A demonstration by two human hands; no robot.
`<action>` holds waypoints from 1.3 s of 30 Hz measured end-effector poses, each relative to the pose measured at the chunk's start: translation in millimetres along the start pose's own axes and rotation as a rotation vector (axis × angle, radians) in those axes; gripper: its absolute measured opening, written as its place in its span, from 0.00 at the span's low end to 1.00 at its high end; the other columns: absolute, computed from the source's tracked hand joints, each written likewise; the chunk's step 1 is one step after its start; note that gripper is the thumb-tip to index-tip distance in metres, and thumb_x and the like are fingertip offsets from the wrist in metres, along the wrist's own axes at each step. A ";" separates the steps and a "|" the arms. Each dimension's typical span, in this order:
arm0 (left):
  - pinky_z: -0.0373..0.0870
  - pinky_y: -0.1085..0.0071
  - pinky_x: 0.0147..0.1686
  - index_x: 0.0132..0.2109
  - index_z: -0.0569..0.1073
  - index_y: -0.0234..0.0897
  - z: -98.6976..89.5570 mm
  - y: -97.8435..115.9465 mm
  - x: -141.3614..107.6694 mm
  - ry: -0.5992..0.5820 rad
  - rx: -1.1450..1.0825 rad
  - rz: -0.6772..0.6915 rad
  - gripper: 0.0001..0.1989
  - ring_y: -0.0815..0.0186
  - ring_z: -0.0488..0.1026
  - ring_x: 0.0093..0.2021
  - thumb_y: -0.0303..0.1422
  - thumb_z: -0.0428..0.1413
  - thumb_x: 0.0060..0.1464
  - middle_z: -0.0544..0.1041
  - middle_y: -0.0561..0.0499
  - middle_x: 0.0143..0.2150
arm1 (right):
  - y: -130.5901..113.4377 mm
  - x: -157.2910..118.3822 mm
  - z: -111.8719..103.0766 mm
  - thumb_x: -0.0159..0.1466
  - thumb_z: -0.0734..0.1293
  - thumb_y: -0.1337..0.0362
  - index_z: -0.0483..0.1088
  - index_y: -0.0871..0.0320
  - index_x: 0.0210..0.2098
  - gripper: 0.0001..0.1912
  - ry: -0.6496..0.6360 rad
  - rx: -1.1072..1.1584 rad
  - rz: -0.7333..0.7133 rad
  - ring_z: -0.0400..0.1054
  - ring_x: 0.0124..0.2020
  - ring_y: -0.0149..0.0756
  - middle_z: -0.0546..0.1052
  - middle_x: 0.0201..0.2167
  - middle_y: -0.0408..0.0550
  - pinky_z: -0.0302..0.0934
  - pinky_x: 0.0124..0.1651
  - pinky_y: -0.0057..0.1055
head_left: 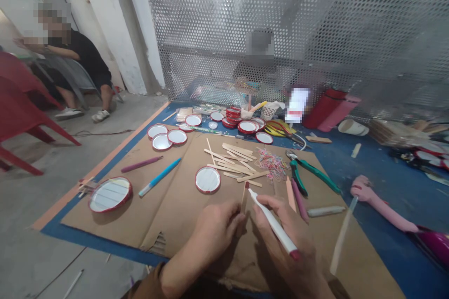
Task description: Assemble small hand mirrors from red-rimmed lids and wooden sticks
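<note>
My left hand pinches a thin wooden stick upright over the cardboard; the stick's top end is dark red. In my right hand is a white marker with a red rear end, its tip touching or very near the coloured end of the stick. Beyond my hands lies a loose pile of wooden sticks beside tangled coloured rubber bands. A round red-rimmed disc rests left of the pile. Another disc, with sticks on it, is at the far left.
Green-handled pliers, several pens and a pink glue gun lie on the right. A blue marker is on the left. Red-rimmed discs, a lit phone and a red bottle line the back. A person sits at far left.
</note>
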State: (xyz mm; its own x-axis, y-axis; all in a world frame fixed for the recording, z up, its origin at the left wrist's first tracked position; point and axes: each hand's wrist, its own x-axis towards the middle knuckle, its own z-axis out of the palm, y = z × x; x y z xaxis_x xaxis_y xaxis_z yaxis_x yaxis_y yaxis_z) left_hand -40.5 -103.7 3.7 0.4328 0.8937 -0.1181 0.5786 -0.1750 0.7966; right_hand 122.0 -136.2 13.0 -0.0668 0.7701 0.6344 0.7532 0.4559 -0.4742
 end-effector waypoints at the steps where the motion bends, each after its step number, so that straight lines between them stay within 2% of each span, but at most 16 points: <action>1: 0.55 0.74 0.29 0.29 0.63 0.39 -0.1 0.1 0.0 0.000 0.007 -0.004 0.10 0.67 0.67 0.30 0.35 0.47 0.58 0.72 0.52 0.28 | 0.0 -0.1 0.1 0.66 0.63 0.65 0.68 0.56 0.45 0.07 -0.005 0.004 -0.001 0.74 0.36 0.35 0.77 0.36 0.48 0.69 0.39 0.31; 13: 0.57 0.74 0.29 0.28 0.64 0.39 0.2 -0.1 -1.0 -0.001 -0.001 0.007 0.10 0.67 0.68 0.29 0.35 0.47 0.58 0.72 0.53 0.27 | -2.8 3.0 -1.6 0.66 0.63 0.65 0.69 0.56 0.42 0.06 0.048 -0.028 0.004 0.75 0.33 0.36 0.78 0.33 0.48 0.70 0.38 0.30; 18: 0.58 0.74 0.30 0.29 0.65 0.39 -0.6 1.3 -1.4 -0.006 0.013 -0.002 0.10 0.66 0.69 0.30 0.34 0.47 0.58 0.73 0.52 0.28 | -3.7 3.3 -0.8 0.66 0.62 0.65 0.68 0.56 0.43 0.06 0.004 -0.024 -0.003 0.75 0.34 0.37 0.78 0.33 0.48 0.70 0.39 0.32; 22: 0.59 0.75 0.31 0.29 0.66 0.39 -1.3 3.3 -1.9 -0.019 0.005 -0.012 0.10 0.66 0.70 0.31 0.33 0.48 0.58 0.74 0.52 0.28 | -2.6 1.8 -0.4 0.66 0.63 0.65 0.68 0.56 0.43 0.06 0.036 -0.016 -0.003 0.75 0.35 0.36 0.78 0.34 0.48 0.69 0.39 0.32; 35: 0.57 0.75 0.29 0.28 0.65 0.39 -2.0 3.5 -1.6 -0.019 0.012 -0.007 0.11 0.67 0.67 0.29 0.34 0.48 0.58 0.72 0.53 0.26 | -4.1 0.6 -0.4 0.66 0.64 0.64 0.68 0.55 0.44 0.08 0.064 -0.026 0.032 0.75 0.34 0.37 0.78 0.35 0.47 0.70 0.39 0.32; 39: 0.56 0.75 0.29 0.28 0.64 0.39 -0.5 1.9 -1.6 -0.005 0.003 -0.005 0.10 0.67 0.67 0.29 0.34 0.48 0.58 0.72 0.53 0.27 | -3.7 1.4 -0.6 0.66 0.63 0.66 0.68 0.55 0.43 0.07 0.043 -0.001 -0.014 0.74 0.34 0.35 0.78 0.34 0.47 0.69 0.37 0.30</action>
State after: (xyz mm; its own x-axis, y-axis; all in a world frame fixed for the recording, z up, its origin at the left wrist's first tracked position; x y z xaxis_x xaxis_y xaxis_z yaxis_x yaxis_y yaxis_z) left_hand -40.5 -105.2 5.8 0.4336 0.8924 -0.1248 0.5825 -0.1719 0.7945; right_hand 119.6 -137.1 16.1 -0.0492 0.7442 0.6662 0.7532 0.4657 -0.4646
